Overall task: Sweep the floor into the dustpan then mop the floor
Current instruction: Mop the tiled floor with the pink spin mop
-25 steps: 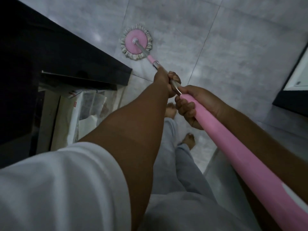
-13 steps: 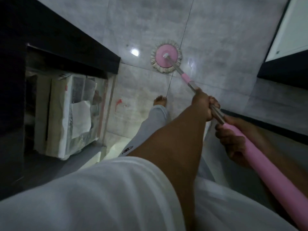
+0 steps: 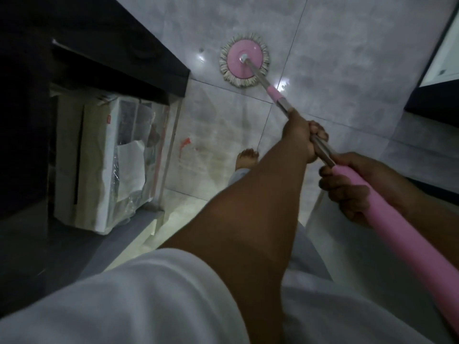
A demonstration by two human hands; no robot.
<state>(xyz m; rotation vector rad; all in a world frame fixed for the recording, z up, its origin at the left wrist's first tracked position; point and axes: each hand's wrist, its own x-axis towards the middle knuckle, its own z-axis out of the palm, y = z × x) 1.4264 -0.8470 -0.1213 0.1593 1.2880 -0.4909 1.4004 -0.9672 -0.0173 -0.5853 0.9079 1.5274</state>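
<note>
- Nearest to us, our right hand (image 3: 347,192) had its fingers wrapped around the pink grip of the mop pole (image 3: 397,239).
- Just beyond it, our left hand (image 3: 301,137) clasped the steel part of the pole.
- From there the pole ran away from us, up and leftward, to the mop head (image 3: 244,62), which lay flat on the floor (image 3: 335,58).
- The red label (image 3: 108,119) on the box (image 3: 99,170) was too small to read.
</note>
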